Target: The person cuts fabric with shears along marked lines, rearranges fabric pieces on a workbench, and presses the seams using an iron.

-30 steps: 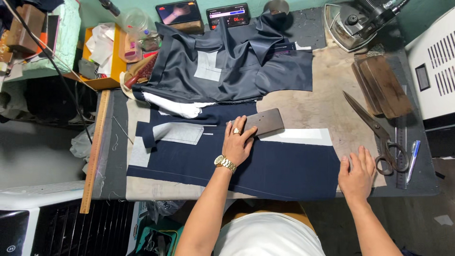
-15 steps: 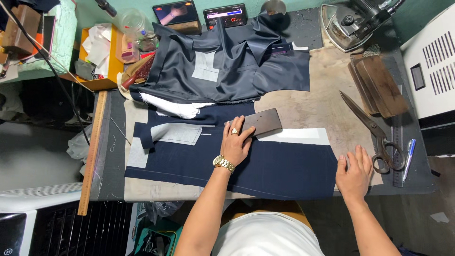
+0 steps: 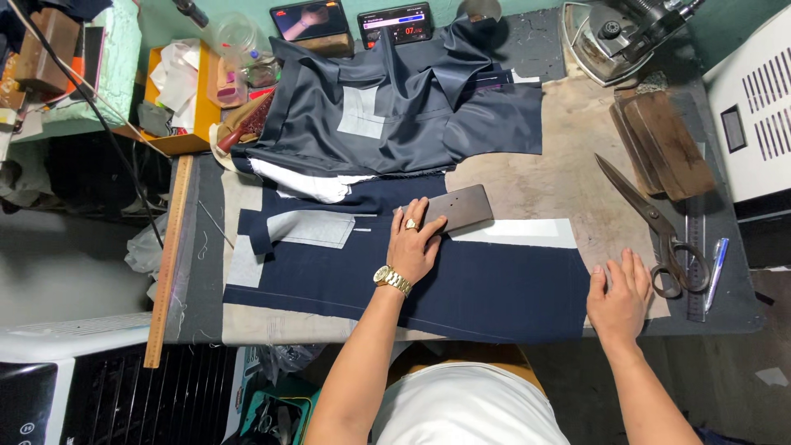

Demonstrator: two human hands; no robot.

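Pressing flat on the navy cloth (image 3: 461,288), your left hand (image 3: 414,243) lies open with its fingertips on a dark block (image 3: 458,208) at the cloth's upper edge. Your right hand (image 3: 620,294) rests open, palm down, on the table (image 3: 577,148) at the cloth's right end. Scissors (image 3: 655,222) lie just to its right, a grey garment (image 3: 395,107) beyond the cloth.
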